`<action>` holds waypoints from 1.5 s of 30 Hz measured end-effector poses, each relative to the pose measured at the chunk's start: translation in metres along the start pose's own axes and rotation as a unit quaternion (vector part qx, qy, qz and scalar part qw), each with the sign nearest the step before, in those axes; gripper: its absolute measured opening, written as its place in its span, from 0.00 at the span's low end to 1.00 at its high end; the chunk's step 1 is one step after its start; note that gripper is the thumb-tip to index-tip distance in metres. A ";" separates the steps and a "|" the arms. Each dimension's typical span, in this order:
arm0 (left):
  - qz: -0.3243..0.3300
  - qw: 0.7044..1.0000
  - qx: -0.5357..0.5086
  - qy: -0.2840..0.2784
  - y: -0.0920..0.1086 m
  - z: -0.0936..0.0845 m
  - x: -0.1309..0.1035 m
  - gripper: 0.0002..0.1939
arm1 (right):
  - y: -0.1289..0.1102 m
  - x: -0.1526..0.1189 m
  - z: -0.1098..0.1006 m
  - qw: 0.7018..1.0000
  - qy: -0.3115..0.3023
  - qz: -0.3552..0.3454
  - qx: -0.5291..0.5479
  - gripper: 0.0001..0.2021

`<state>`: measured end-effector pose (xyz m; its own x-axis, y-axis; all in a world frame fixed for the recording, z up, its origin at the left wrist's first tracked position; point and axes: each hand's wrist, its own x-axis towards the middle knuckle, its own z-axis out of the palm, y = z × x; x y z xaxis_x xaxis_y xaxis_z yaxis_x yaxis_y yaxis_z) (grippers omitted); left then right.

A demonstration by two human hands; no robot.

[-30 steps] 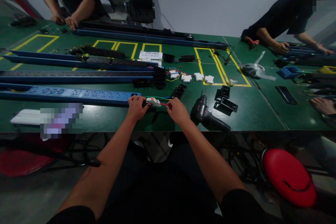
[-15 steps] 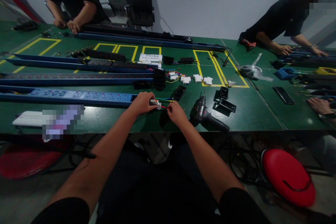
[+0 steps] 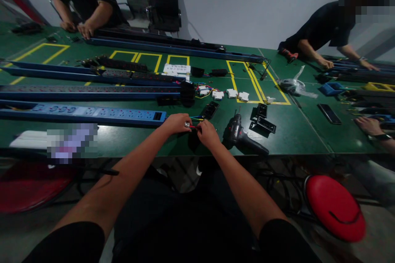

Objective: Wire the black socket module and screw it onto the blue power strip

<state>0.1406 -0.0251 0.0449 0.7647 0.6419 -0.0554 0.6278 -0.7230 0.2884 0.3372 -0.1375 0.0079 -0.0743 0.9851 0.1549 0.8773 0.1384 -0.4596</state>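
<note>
My left hand [image 3: 178, 123] is closed around a small white circuit breaker [image 3: 187, 125], mostly hidden by the fingers. From the breaker a red wire [image 3: 193, 127] runs to my right hand [image 3: 208, 133], whose fingertips pinch it. Just left of my left hand lies the end of a blue power strip [image 3: 129, 114] with a row of sockets. Green and yellow wires [image 3: 197, 118] stretch behind my fingers. A black socket-like end piece [image 3: 211, 110] rests beyond my right hand.
A cordless drill [image 3: 243, 134] lies right of my right hand, near black end caps [image 3: 262, 120]. Several white breakers [image 3: 217, 95] sit behind. More strips [image 3: 92, 91] lie left. A phone [image 3: 329, 114] is at right. Co-workers' hands [image 3: 85, 29] work across the table [image 3: 296, 131].
My left hand has shifted right, closer to my right hand, uncovering the power strip's dark end. Its fingers now cover more of the breaker. My right hand stays nearly in place.
</note>
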 end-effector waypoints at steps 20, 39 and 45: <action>-0.019 0.998 -0.055 0.036 -0.002 0.016 -0.002 0.14 | -0.023 -0.004 -0.021 0.998 -0.029 -0.008 -0.056 0.11; -0.001 0.997 -0.060 0.043 -0.003 0.015 -0.006 0.13 | 0.057 -0.116 -0.123 0.931 -0.008 0.274 -0.242 0.26; -0.010 0.998 -0.051 0.046 -0.005 0.017 -0.006 0.13 | 0.025 -0.099 -0.198 0.988 0.027 0.149 -0.027 0.17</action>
<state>0.1354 -0.0291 0.0270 0.7331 0.6796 0.0249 0.6208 -0.6837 0.3836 0.4600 -0.2519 0.1540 0.2142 0.9745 0.0669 0.8810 -0.1632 -0.4440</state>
